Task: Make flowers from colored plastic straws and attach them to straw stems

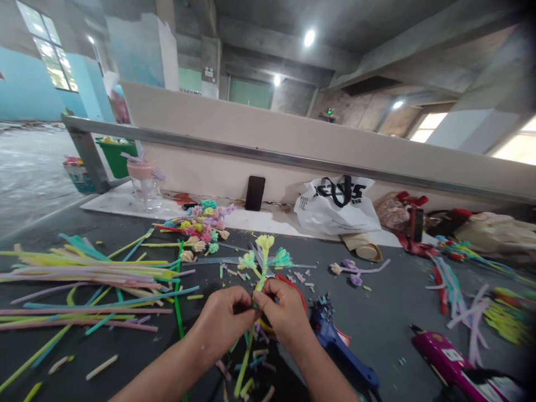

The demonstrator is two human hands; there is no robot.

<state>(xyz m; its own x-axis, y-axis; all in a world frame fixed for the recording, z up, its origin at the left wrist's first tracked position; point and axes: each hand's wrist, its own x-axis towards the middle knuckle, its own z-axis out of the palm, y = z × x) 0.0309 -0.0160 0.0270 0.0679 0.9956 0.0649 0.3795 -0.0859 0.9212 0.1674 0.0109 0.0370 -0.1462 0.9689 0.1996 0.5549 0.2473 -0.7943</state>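
Observation:
Over the middle of the dark table, my left hand and my right hand meet with fingers pinched around the stem of a pipe-cleaner flower. Its yellow bloom points away from me, with a pale green bloom on the left and a teal bloom on the right. A yellow-green stem runs down below my hands. Scissors lie behind the flower, partly hidden; a red handle shows by my right hand. To the right rests a blue glue gun.
Loose pipe cleaners spread across the left. A pile of small finished blooms lies behind them. A phone leans at the back, near a white bag. A magenta tool sits at right. Cut scraps surround my hands.

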